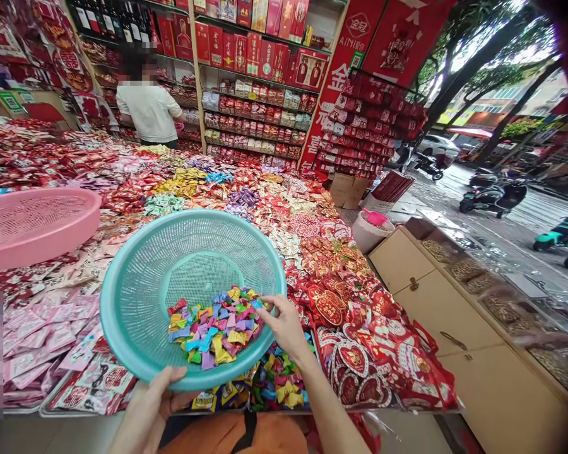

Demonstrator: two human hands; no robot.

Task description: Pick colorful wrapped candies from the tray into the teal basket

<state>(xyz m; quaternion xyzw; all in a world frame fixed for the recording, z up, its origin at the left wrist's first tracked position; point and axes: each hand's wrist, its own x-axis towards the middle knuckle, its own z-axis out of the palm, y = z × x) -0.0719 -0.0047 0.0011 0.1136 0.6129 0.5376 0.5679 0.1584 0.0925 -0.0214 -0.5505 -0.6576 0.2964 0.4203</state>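
Observation:
A round turquoise plastic basket point(132, 315) is tilted toward me over the counter. Inside, small wrapped candies point(218, 325) in blue, yellow, purple, pink and green lie heaped on its near right side. My left hand point(156, 400) grips the near rim, thumb on top and fingers beneath. Over the right rim reaches my right hand point(284, 325), its fingers bent together at the edge of the heap, with a blue candy at the tips. Under the basket, loose candies point(286, 381) of similar colours lie in a tray, partly hidden.
A pink basket point(76, 217) stands at left. Red packets point(360, 340) and pink packets point(38, 340) cover the counter around me. A person in a white shirt point(146, 113) stands by shelves at the back. At right are wooden cabinets point(449, 315) and a street with scooters point(495, 192).

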